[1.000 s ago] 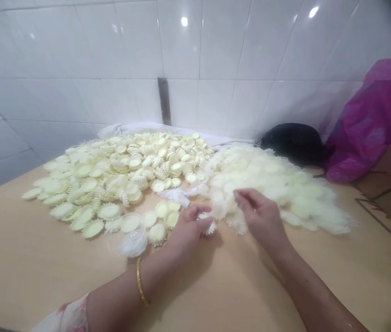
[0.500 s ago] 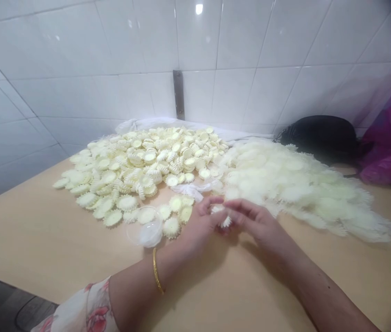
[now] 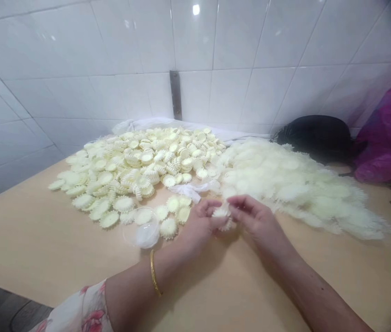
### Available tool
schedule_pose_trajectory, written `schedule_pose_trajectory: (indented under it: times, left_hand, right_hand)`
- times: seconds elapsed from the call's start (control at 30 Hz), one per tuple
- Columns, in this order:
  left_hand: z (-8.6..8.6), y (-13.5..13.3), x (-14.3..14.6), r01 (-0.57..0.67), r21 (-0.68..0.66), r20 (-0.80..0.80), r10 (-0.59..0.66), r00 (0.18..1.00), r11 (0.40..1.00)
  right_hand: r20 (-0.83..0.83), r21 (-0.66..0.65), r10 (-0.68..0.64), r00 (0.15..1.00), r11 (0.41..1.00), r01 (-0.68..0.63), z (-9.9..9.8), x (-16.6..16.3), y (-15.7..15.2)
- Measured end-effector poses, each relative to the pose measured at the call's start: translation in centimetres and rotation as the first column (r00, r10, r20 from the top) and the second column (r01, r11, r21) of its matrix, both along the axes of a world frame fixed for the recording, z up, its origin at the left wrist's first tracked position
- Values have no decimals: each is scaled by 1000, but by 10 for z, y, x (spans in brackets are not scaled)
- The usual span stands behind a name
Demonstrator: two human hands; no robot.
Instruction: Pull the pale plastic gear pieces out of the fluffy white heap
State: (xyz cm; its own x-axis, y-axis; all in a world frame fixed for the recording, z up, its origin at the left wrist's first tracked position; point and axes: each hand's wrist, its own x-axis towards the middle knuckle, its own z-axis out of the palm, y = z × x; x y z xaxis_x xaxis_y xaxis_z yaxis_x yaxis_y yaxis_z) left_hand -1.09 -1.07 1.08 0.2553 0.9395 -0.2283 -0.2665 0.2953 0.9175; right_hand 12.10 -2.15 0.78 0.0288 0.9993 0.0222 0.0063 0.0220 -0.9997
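Between thumb and fingers, my left hand grips a small pale, round flower-like piece with a toothed edge. My right hand is closed in a pinch at the right edge of that same piece; whether a thread or petal is between its fingertips is too small to tell. Just left of my left hand lie several finished-looking cream toothed discs. Beside them sits a clear round dish with something whitish in it.
A large heap of cream toothed discs covers the left back of the table. To the right spreads a pile of thin, translucent petal-like sheets. A white cloth strip lies between. Behind are a black object and a magenta bag.
My right fingertips have drawn slightly away from my left fingers, and more of the toothed piece shows. The whole view has shifted a little.
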Motion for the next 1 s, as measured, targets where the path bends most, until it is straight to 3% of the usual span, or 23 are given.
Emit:
schedule_pose_trajectory:
  times: [0.17,0.3,0.47,0.6,0.73,0.87,1.0]
  left_hand:
    - [-1,1,-4,-48,98,-31,52,998,994]
    - [-6,1,-4,-38,168,-57,48,997,985]
    - [-6,2,-3,19,70,2,-19,1000,997]
    - [-9,8,-5,117,-61,118,-109,987,991]
    - [-13,11,-6,159,-92,194,-139,971,983]
    - [-16,11,-5,84,-73,130,-74,989,994]
    - [-15,9,-4,10,-1,19,-10,1000,1000]
  right_hand:
    - [2,-27,149,989,989,-149,-1,-1,-1]
    - [-4,0,103,995,995,-103,-5,-1,0]
    - [-9,24,113,994,993,-112,-6,-1,1]
    - [33,64,42,999,997,-44,-6,1,2]
    - [87,103,-33,996,994,24,-7,3,6]
    - [200,148,-77,977,988,48,-7,3,5]
    - [372,296,-235,898,947,124,1,-2,-3]
